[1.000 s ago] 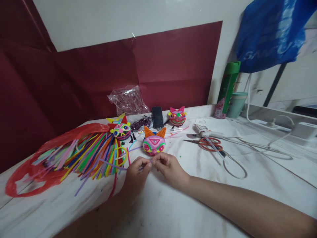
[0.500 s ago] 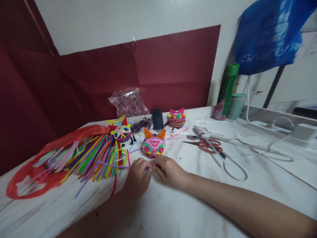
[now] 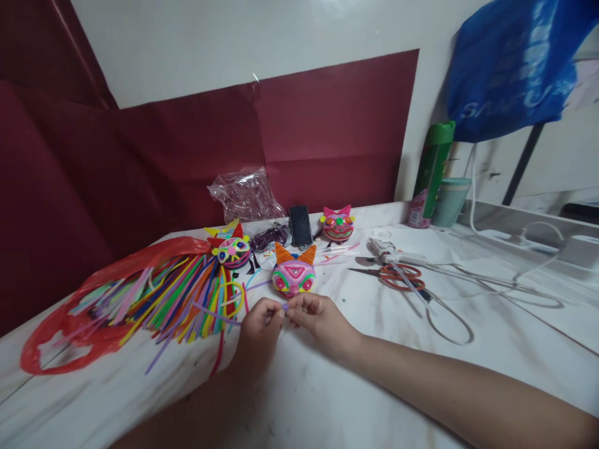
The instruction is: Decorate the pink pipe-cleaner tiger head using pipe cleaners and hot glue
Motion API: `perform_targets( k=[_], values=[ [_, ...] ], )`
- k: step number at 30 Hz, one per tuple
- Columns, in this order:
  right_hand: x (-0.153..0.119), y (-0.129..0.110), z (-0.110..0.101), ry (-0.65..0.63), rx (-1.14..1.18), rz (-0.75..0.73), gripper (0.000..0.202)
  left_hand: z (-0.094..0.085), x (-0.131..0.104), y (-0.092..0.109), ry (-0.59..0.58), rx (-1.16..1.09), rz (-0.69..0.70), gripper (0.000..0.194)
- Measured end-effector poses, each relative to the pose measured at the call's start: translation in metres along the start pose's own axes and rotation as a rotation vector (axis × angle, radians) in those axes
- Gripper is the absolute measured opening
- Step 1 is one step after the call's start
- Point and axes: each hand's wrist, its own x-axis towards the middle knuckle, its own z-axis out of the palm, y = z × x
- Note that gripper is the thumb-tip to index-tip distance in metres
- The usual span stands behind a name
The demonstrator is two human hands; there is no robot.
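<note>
Between my hands is a small purple piece (image 3: pixel 285 306), pinched by the fingertips of my left hand (image 3: pixel 262 324) and my right hand (image 3: pixel 314 317). Just beyond them sits a pink animal head (image 3: pixel 294 276) with orange ears and green-rimmed eyes. To its left, a second head (image 3: pixel 234 251) with red ears rests by a spread of coloured fuzzy strips (image 3: pixel 180 299). A third head (image 3: pixel 338 223), with pink ears, stands farther back on the right. How the purple piece is shaped is too small to tell.
Orange-handled scissors (image 3: pixel 401 277), a glue gun (image 3: pixel 382 247) and looped cables lie on the right. A phone (image 3: pixel 300 226) and clear plastic wrap (image 3: pixel 248 194) are at the back. A green can (image 3: pixel 433 174) and a cup (image 3: pixel 452 201) stand back right. Red plastic bag (image 3: pixel 42 330) lies left.
My fingers have shifted slightly and the purple piece now shows between both sets of fingertips. The whole view has moved a little; the objects on the table stay in place.
</note>
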Motion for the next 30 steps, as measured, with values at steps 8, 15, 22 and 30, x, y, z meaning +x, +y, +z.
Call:
perform_targets(
  k=[8,15,22,30],
  values=[
    [-0.002,0.002,-0.005,0.016,-0.250,-0.133,0.026,-0.002,0.003,0.006,-0.056,0.257,0.148,0.015],
    [-0.001,-0.006,-0.014,-0.064,-0.721,-0.324,0.012,-0.006,0.004,0.003,-0.101,0.467,0.349,0.014],
    [0.001,-0.003,-0.016,-0.135,-0.797,-0.387,0.013,-0.005,0.005,-0.002,-0.085,0.568,0.518,0.016],
    [0.005,0.002,-0.004,-0.034,-0.056,-0.006,0.025,-0.005,0.005,0.002,0.056,0.239,0.250,0.011]
  ],
)
